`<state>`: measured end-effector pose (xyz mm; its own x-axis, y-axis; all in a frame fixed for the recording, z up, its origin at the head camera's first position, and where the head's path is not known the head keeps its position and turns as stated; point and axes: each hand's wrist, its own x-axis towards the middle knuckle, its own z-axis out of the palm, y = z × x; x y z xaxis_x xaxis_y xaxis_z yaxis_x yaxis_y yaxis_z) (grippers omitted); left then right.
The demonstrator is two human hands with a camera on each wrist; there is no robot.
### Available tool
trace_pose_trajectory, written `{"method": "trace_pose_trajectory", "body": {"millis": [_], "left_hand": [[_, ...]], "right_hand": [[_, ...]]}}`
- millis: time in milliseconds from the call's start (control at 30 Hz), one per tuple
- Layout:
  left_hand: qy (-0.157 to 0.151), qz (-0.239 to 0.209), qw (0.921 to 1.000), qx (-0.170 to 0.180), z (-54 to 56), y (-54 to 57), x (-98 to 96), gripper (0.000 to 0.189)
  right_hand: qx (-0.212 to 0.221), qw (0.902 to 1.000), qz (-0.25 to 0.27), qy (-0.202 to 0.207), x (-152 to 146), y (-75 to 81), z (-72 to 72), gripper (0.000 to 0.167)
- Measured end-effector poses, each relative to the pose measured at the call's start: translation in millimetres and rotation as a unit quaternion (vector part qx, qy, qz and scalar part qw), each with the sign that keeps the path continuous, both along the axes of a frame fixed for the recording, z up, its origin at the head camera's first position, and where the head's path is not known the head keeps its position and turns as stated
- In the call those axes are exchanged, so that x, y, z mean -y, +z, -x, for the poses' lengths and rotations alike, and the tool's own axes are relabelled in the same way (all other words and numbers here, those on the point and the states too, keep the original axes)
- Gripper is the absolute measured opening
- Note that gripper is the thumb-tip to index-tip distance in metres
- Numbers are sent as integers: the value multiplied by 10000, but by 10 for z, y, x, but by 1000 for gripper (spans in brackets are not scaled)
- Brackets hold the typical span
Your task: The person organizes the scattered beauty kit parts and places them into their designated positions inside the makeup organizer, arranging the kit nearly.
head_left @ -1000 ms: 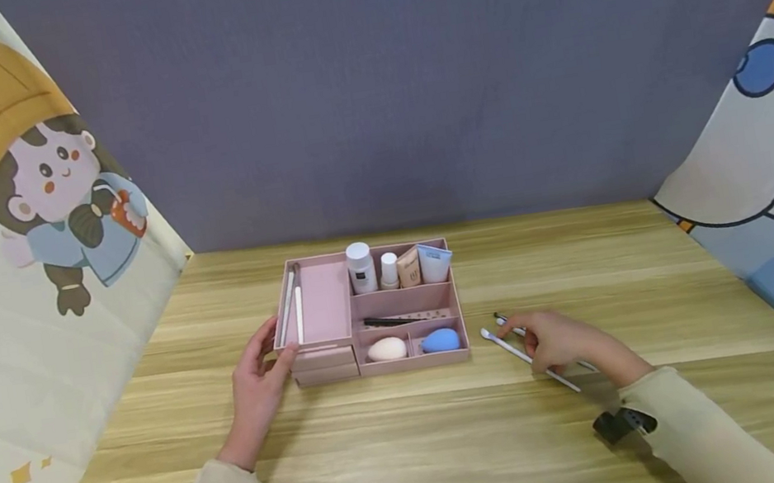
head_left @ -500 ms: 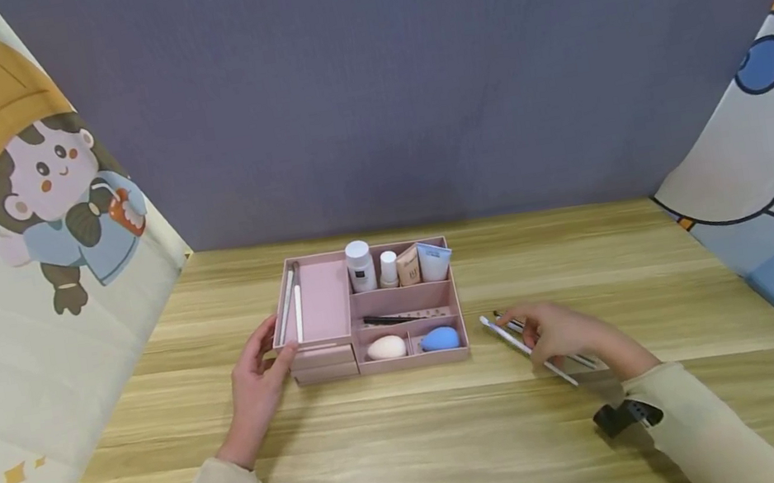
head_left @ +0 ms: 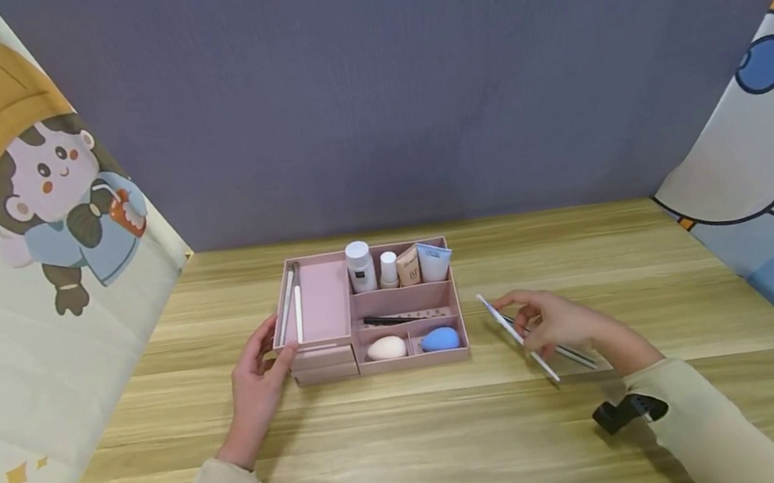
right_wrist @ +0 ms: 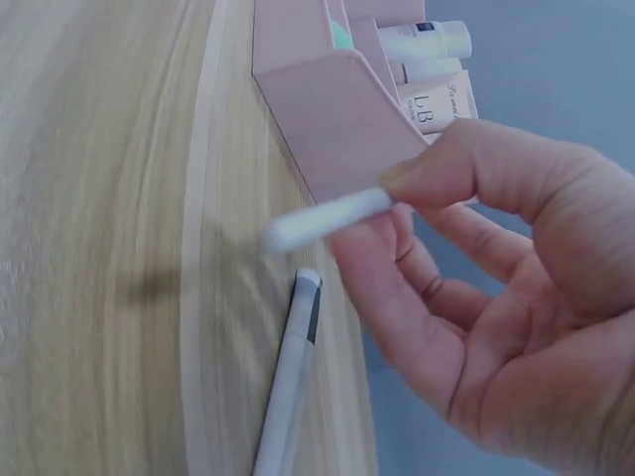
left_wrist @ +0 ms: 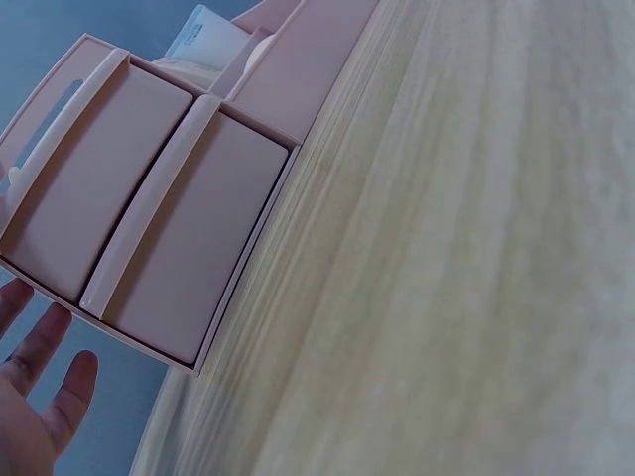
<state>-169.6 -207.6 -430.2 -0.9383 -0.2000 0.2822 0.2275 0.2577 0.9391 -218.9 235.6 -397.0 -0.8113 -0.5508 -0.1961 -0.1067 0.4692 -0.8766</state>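
Observation:
My right hand (head_left: 563, 325) pinches a slim white makeup brush (head_left: 497, 315) between thumb and fingertips, to the right of the pink organizer (head_left: 325, 301). In the right wrist view, the end of that brush (right_wrist: 322, 222) is tilted and raised above the wood. A second light-handled stick (head_left: 575, 355), likely another brush, lies on the table under the hand, partly hidden. My left hand (head_left: 258, 384) rests against the organizer's left front corner. In the left wrist view, its fingers (left_wrist: 40, 342) are extended beside the drawer unit (left_wrist: 189, 238), fingertips at its side.
Several items fill the organizer: two brushes (head_left: 298, 313), a white bottle (head_left: 361, 270), a smaller bottle (head_left: 389, 270), two tubes (head_left: 434, 262), a black pen-like stick (head_left: 387, 321), and cream (head_left: 387, 348) and blue (head_left: 440, 339) sponges. A grey-blue panel (head_left: 394, 90) stands behind the table.
My right hand has pinched the white brush and lifted it off the table, turning it steeper and shifting slightly away from me. My left hand and the organizer stay put.

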Motion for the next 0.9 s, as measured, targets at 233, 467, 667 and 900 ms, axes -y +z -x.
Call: {"method": "trace_pose_trajectory", "body": {"millis": [233,467,667,900], "left_hand": [[-5,21,10000,-18,-20,17,-13,52],[-7,-13,10000,-35,-20,12,-7,53],[8,17,10000,-34,-22,10,-1,53],[-5,42,10000,-52,-35,26,-7,53]], "right_hand": [[260,9978,597,-131,35,-20,5,75],[630,9868,1463,-309,79,-73,7,76],[839,9741,2077,-313,123,-142,21,77],[1034,9615,2508,-443,190,-172,7,72]]}}
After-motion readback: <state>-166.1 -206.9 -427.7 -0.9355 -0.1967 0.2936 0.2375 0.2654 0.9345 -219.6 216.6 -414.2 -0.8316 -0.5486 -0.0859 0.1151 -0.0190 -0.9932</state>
